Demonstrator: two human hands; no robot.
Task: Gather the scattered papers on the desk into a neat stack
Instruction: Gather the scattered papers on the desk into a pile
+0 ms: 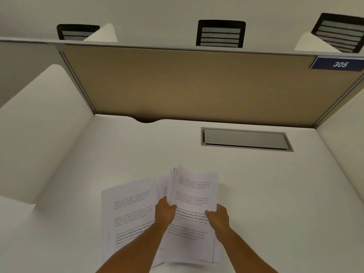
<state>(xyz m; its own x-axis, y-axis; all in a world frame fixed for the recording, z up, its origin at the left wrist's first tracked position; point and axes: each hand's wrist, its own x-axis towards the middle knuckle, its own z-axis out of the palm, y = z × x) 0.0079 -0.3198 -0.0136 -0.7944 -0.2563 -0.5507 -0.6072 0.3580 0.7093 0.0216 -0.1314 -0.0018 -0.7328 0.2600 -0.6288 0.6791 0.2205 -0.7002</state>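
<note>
A bundle of printed white papers (194, 192) is held up over the white desk (256, 194), its sheets slightly fanned at the top. My left hand (165, 210) grips the bundle's left edge. My right hand (219, 215) grips its right edge, thumb on the top sheet. To the left, more printed papers (130, 209) lie loosely overlapped on the desk, partly under my left forearm. Further sheets lie beneath the held bundle, near the desk's front.
A grey cable-tray lid (245, 139) is set into the desk at the back right. A tan partition (187, 81) closes the back, with white side panels left and right. A blue tag reading 305 (339, 64) hangs at its top right. Black chair backs show beyond.
</note>
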